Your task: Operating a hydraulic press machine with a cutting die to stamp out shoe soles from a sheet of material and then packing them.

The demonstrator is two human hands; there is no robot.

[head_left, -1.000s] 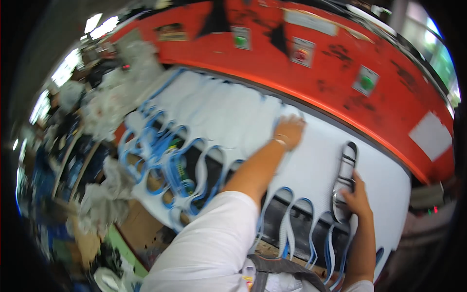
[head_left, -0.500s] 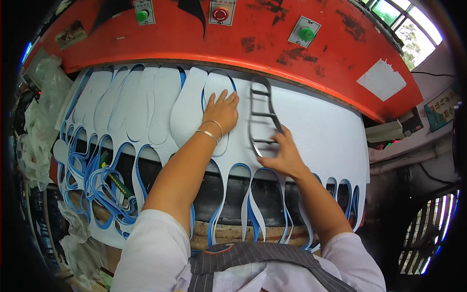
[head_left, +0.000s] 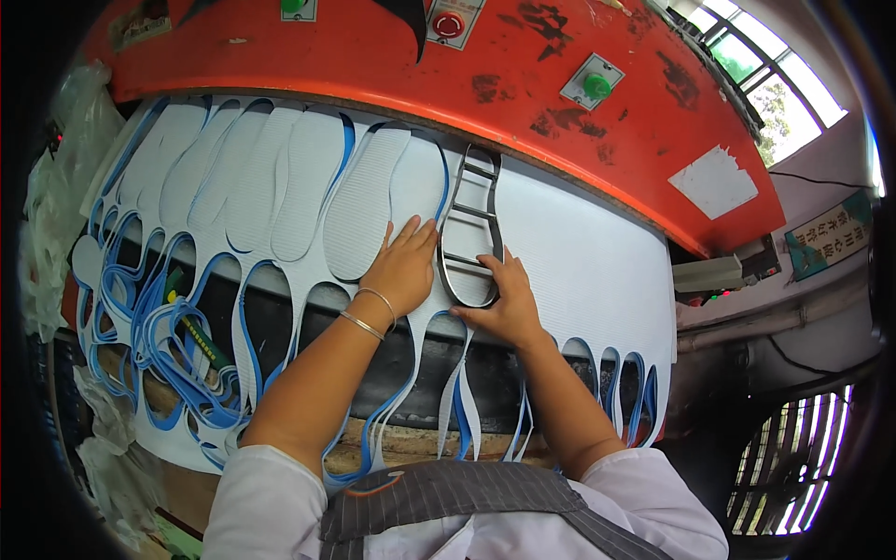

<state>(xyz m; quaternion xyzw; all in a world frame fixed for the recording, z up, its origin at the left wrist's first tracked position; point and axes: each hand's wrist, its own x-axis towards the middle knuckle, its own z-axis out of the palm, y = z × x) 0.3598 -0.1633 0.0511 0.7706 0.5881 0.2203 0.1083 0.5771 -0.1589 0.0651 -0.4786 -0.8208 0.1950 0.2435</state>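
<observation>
In my right hand (head_left: 505, 303) is a black sole-shaped cutting die (head_left: 474, 213) with crossbars, gripped by fingers and thumb around its near right end. It stands on a white ribbed sheet (head_left: 588, 257) with blue showing at its cut edges, just right of a cut sole outline. My left hand (head_left: 401, 269) lies flat with fingers stretched out at the near part of that cut outline, its fingertips close to the die's left side. Left of it rests a cut sole piece (head_left: 369, 201), slightly shifted from its hole.
A red machine beam (head_left: 523, 103) with a red button (head_left: 448, 25) and a green button (head_left: 596, 87) spans the far side. Tangled blue-white offcut strips (head_left: 177, 345) hang at the left, near plastic bags (head_left: 70, 187). Cut strips dangle over the near edge.
The die has come left and settled on the sheet beside the cut outline, with my right hand still on it. My left hand has slid nearer to me. The whole view has shifted slightly.
</observation>
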